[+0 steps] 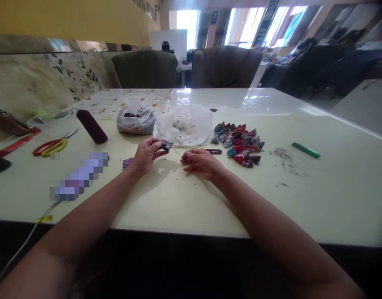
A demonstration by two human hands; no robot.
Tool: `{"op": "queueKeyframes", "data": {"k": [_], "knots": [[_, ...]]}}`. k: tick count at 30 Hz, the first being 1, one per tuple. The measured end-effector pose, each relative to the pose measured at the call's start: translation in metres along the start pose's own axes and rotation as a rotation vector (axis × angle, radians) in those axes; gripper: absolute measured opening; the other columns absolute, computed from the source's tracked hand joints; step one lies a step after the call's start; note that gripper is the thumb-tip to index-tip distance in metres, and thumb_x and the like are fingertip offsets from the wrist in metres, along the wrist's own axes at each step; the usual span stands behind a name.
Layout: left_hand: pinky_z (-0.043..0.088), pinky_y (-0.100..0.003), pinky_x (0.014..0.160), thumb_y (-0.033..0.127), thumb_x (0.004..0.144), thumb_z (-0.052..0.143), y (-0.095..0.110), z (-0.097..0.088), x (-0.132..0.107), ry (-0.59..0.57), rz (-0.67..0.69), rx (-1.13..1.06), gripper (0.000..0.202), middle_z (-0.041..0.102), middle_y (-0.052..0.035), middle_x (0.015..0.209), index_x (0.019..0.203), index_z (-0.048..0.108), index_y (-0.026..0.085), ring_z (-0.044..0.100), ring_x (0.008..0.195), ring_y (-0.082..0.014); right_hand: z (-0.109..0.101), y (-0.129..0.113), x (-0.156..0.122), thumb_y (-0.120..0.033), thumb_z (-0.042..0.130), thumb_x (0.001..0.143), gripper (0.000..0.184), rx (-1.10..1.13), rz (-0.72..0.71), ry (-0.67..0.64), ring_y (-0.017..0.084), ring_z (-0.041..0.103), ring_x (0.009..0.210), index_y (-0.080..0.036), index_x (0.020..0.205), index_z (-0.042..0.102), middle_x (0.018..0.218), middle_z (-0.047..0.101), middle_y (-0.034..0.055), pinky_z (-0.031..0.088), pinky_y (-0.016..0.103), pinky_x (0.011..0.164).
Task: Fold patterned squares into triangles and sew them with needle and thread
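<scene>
My left hand (147, 154) pinches a small dark patterned fabric piece (167, 145) between thumb and fingers. From that piece a thin strand (176, 152), looking like thread, runs to my right hand (199, 161). The thumb and forefinger of the right hand are closed on its end; whether a needle is there is too small to tell. Just beyond the right hand lie thread snips (213, 151), partly hidden by it. A purple fabric piece (127, 163) shows behind my left wrist. To the right sits a group of several small stuffed fabric pieces (241, 139) in mixed colours.
White stuffing (182, 123) lies on a plastic bag beyond my hands, beside another plastic bag (136, 120). Left are a maroon thread spool (91, 126), scissors (54, 146) and a blurred-out device (80, 176) on a cable. A green cutter-like tool (306, 150) and thread scraps (284, 155) lie right.
</scene>
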State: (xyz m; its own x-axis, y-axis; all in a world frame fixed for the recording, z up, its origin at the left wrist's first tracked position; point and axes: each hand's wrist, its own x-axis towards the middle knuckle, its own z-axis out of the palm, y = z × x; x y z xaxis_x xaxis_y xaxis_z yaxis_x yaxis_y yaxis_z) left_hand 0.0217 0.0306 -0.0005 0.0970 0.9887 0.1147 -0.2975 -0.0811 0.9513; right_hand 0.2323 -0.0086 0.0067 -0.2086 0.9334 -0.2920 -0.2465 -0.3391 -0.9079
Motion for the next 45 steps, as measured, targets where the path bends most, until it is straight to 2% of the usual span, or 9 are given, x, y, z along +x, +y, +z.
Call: {"op": "queueKeyframes", "data": {"k": [5, 9, 12, 15, 19, 27, 35, 40, 45], "knots": [[0.059, -0.032, 0.078, 0.029, 0.072, 0.08, 0.001, 0.002, -0.003, -0.038, -0.004, 0.002, 0.024, 0.073, -0.0051, 0.087, 0.086, 0.069, 0.013, 0.069, 0.082, -0.0157, -0.01, 0.002, 0.011, -0.016, 0.065, 0.086, 0.012, 0.043, -0.059, 0.122, 0.014, 0.06, 0.07, -0.017, 0.077, 0.057, 0.078, 0.06, 0.0031, 0.056, 0.028, 0.059], [0.059, -0.032, 0.075, 0.031, 0.072, 0.082, 0.002, 0.009, -0.01, -0.129, -0.043, 0.161, 0.027, 0.073, -0.0052, 0.084, 0.086, 0.069, 0.012, 0.069, 0.077, -0.0158, -0.01, 0.006, 0.014, -0.019, 0.064, 0.082, 0.013, -0.37, -0.379, 0.2, 0.013, 0.052, 0.065, -0.018, 0.072, 0.057, 0.069, 0.055, 0.0002, 0.045, 0.025, 0.056], [0.059, -0.032, 0.072, 0.035, 0.07, 0.085, -0.001, 0.016, -0.019, -0.294, -0.158, 0.284, 0.032, 0.073, -0.0058, 0.081, 0.086, 0.069, 0.012, 0.069, 0.074, -0.0162, -0.003, 0.005, 0.009, -0.023, 0.063, 0.083, 0.011, -0.623, -0.639, 0.08, 0.013, 0.052, 0.067, -0.017, 0.074, 0.061, 0.069, 0.059, 0.0001, 0.042, 0.026, 0.063], [0.058, -0.03, 0.07, 0.04, 0.07, 0.087, -0.004, 0.02, -0.025, -0.392, -0.237, 0.308, 0.037, 0.072, -0.0051, 0.079, 0.084, 0.068, 0.011, 0.069, 0.073, -0.0161, 0.003, 0.004, 0.001, -0.02, 0.062, 0.083, 0.009, -0.793, -0.754, -0.047, 0.014, 0.054, 0.071, -0.017, 0.074, 0.061, 0.073, 0.063, 0.0008, 0.04, 0.027, 0.068], [0.055, -0.026, 0.067, 0.042, 0.07, 0.087, -0.004, 0.022, -0.027, -0.428, -0.248, 0.322, 0.039, 0.07, -0.0043, 0.078, 0.084, 0.069, 0.011, 0.067, 0.07, -0.0139, 0.005, 0.002, -0.003, -0.013, 0.058, 0.08, 0.007, -0.93, -0.755, -0.111, 0.014, 0.054, 0.072, -0.017, 0.075, 0.06, 0.074, 0.063, 0.0008, 0.037, 0.026, 0.07], [0.054, -0.026, 0.064, 0.032, 0.07, 0.085, -0.004, 0.023, -0.029, -0.445, -0.274, 0.371, 0.027, 0.071, -0.0036, 0.074, 0.08, 0.07, 0.012, 0.066, 0.066, -0.0134, 0.003, 0.0, -0.002, -0.013, 0.057, 0.082, 0.006, -1.011, -0.641, -0.112, 0.014, 0.051, 0.07, -0.016, 0.078, 0.06, 0.073, 0.061, 0.0006, 0.033, 0.026, 0.067], [0.055, -0.027, 0.064, 0.03, 0.07, 0.082, -0.008, 0.024, -0.03, -0.454, -0.253, 0.39, 0.021, 0.073, -0.0057, 0.075, 0.08, 0.074, 0.014, 0.066, 0.065, -0.015, 0.003, -0.002, -0.005, -0.012, 0.053, 0.082, 0.013, -1.049, -0.693, -0.213, 0.014, 0.046, 0.069, -0.017, 0.071, 0.055, 0.073, 0.06, 0.0018, 0.03, 0.027, 0.066], [0.055, -0.028, 0.061, 0.024, 0.07, 0.079, -0.003, 0.029, -0.033, -0.469, -0.229, 0.475, 0.011, 0.07, -0.0037, 0.067, 0.073, 0.074, 0.016, 0.064, 0.059, -0.0157, 0.008, 0.001, -0.008, -0.012, 0.051, 0.08, 0.015, -0.94, -0.775, -0.214, 0.014, 0.046, 0.07, -0.018, 0.067, 0.048, 0.07, 0.053, -0.0005, 0.032, 0.026, 0.067], [0.055, -0.029, 0.062, 0.022, 0.069, 0.078, 0.004, 0.033, -0.036, -0.456, -0.236, 0.481, 0.01, 0.071, -0.005, 0.068, 0.074, 0.074, 0.014, 0.066, 0.061, -0.0168, 0.01, 0.005, -0.008, -0.014, 0.052, 0.079, 0.01, -0.763, -0.766, -0.183, 0.013, 0.048, 0.071, -0.018, 0.07, 0.053, 0.07, 0.054, -0.0012, 0.036, 0.026, 0.068]]}}
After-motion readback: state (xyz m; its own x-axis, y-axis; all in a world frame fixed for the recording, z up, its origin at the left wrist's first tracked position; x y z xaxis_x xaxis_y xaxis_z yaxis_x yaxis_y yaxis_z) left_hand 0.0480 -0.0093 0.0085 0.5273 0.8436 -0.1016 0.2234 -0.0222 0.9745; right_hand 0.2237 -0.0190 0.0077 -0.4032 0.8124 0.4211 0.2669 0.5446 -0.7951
